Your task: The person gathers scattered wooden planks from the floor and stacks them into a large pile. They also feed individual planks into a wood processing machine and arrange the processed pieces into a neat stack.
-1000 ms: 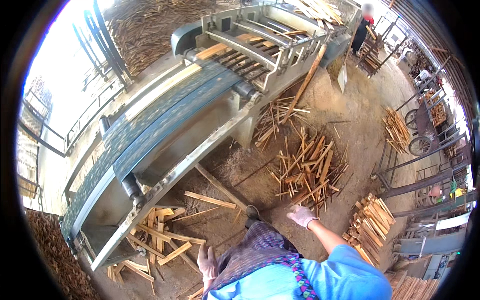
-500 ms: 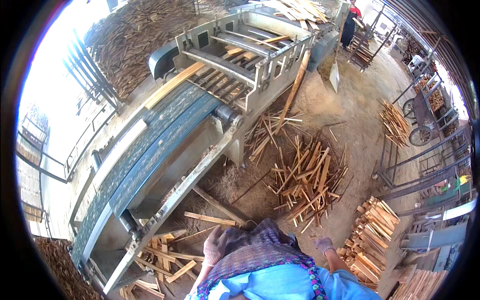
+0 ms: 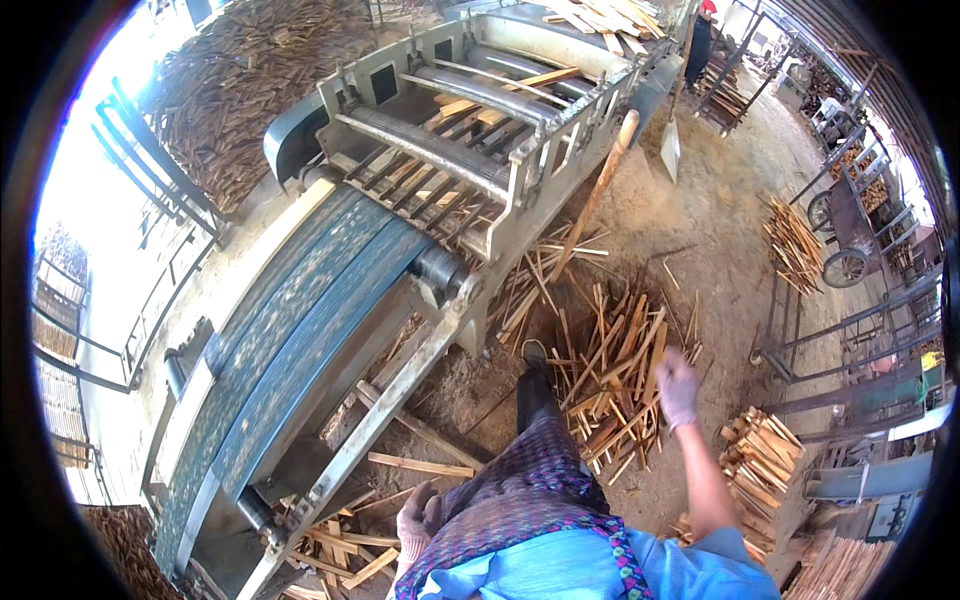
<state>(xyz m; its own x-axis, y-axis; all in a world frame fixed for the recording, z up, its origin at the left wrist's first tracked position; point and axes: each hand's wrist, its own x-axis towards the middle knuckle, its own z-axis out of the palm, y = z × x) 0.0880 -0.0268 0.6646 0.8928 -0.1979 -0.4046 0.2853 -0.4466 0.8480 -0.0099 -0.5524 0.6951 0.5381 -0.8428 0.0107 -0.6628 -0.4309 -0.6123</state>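
Note:
My right hand point(image 3: 678, 388), in a pale glove, swings out over a loose heap of wooden slats point(image 3: 610, 370) on the sawdust floor; it is blurred and holds nothing. My left hand point(image 3: 417, 518), also gloved, hangs by my patterned skirt with fingers loosely curled and nothing in it. It is close to a long slat point(image 3: 420, 465) lying on the ground. My dark boot point(image 3: 534, 378) steps toward the heap.
A long conveyor belt point(image 3: 300, 330) runs diagonally on my left into a roller machine point(image 3: 470, 130) carrying slats. A long-handled shovel point(image 3: 598, 190) leans on the machine. Stacked slats point(image 3: 760, 455) lie at right, more scraps point(image 3: 335, 550) at lower left, a wheeled cart point(image 3: 850, 220) and a person point(image 3: 700, 40) stand far back.
I have walked forward along the conveyor toward the heap. My right hand has swung up and out over the slats; my left hand has dropped beside my skirt.

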